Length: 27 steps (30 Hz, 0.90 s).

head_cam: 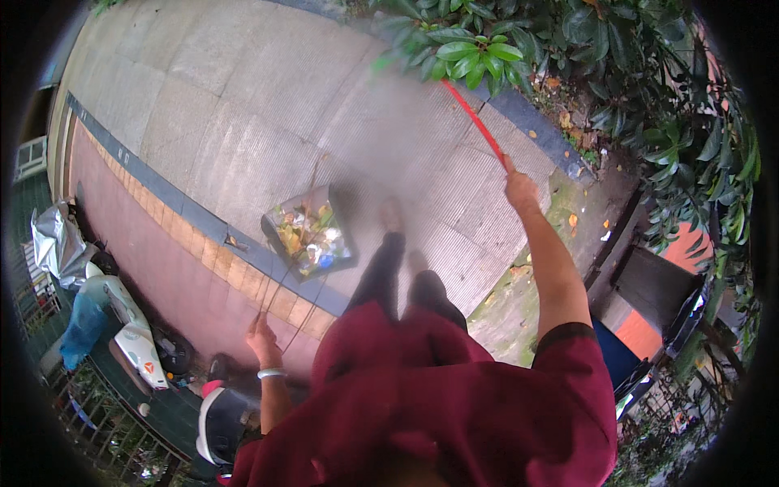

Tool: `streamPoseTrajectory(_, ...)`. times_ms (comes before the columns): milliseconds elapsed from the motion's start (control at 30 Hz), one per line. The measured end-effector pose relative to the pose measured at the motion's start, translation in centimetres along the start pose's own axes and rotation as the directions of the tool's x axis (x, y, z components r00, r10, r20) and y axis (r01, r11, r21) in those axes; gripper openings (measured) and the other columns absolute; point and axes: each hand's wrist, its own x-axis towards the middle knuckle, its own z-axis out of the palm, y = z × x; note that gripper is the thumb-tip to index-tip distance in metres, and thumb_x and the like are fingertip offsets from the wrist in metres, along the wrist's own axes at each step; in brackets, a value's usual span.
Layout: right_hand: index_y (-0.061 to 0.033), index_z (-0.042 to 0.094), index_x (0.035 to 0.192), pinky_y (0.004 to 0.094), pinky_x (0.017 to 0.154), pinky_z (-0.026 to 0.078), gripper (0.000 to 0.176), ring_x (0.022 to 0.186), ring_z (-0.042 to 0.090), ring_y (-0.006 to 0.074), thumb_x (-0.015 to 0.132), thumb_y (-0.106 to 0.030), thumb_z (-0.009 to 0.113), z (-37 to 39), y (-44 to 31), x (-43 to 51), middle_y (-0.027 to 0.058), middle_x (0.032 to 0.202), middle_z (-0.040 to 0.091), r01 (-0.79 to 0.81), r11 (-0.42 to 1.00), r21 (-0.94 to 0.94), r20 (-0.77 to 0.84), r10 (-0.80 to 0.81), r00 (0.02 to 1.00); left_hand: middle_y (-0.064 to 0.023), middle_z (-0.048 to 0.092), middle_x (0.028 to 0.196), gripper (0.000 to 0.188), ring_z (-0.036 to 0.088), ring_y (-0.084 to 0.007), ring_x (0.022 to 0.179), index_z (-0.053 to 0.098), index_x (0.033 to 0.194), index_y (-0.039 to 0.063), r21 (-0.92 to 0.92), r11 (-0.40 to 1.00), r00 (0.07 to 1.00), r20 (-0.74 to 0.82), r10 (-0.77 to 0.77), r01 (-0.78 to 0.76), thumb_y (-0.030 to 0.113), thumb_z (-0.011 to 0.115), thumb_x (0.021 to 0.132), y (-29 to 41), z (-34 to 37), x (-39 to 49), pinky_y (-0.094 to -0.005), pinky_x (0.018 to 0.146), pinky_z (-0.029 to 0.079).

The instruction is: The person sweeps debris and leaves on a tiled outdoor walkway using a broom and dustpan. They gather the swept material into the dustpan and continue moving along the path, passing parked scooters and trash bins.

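My right hand (522, 190) grips the end of a red pole (478, 122) that slants away to the upper left. Its far end goes behind green leaves, so what it carries there is hidden. My left hand (263, 341), with a pale bangle at the wrist, is closed around a thin wire or cord (266, 298). This line runs up across an open-topped dark bin (345, 240). Inside the bin lie dry leaves (292, 234), white scraps and a blue piece of litter (326, 260). The bin is on or just above the paving, left of my feet.
A leafy shrub (584, 55) overhangs the stone kerb (535, 134) at the upper right. Parked scooters (134, 347) line the left, one partly under a silver cover (61, 243). A dark kerb strip (182, 198) divides grey ribbed paving (255, 134) from reddish pavement (128, 195).
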Motion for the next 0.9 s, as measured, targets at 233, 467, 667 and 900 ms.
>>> streamPoseTrajectory(233,-0.0326,0.011,0.14,0.0501,0.067,0.046,0.064,0.076,0.06,0.0392,0.088,-0.02,0.046,0.1,16.6,-19.6,0.0206,0.083,0.062,-0.297,0.931,-0.211,0.295,0.351,0.889,0.0083,0.031,0.049,0.018,0.024,-0.0019,0.04,0.061,0.091,-0.002,0.103,0.994,0.998,0.049,0.042,-0.047,0.014,0.056,0.084,2.0,3.0,0.9,-0.021,0.037,0.016)
streamPoseTrajectory(467,-0.0193,0.037,0.13,0.0508,0.064,0.048,0.042,0.073,0.06,0.0402,0.089,-0.025,0.042,0.0,25.7,-43.9,0.0218,0.081,0.062,-0.332,0.91,-0.249,0.402,0.409,0.819,0.0091,0.032,0.053,0.024,0.024,-0.0019,0.043,0.061,0.101,-0.002,0.002,1.0,1.0,-0.004,0.011,-0.011,0.013,0.057,0.083,-0.4,1.5,-1.0,-0.0215,0.038,0.016)
streamPoseTrajectory(667,-0.0186,0.037,0.132,0.0481,0.066,0.046,0.049,0.083,0.057,0.0414,0.085,-0.016,0.05,-2.7,20.7,-48.0,0.0229,0.093,0.059,-0.201,0.979,0.047,0.365,0.17,0.915,0.0098,0.036,0.057,0.022,0.027,-0.0019,0.045,0.063,0.097,-0.004,-0.148,0.989,0.988,-0.156,0.0,-0.023,0.009,0.059,0.08,-2.7,-4.4,-2.9,-0.0216,0.04,0.017)
streamPoseTrajectory(900,-0.0221,0.031,0.136,0.048,0.06,0.044,0.052,0.07,0.058,0.0396,0.087,-0.017,0.047,-2.3,3.3,-27.0,0.0225,0.074,0.06,0.216,0.976,0.009,0.241,-0.212,0.947,0.0094,0.035,0.053,0.014,0.028,-0.003,0.043,0.055,0.065,0.007,-0.224,0.971,0.947,-0.32,0.009,-0.085,0.01,0.06,0.078,-4.7,-10.1,-7.1,-0.0232,0.039,0.018)
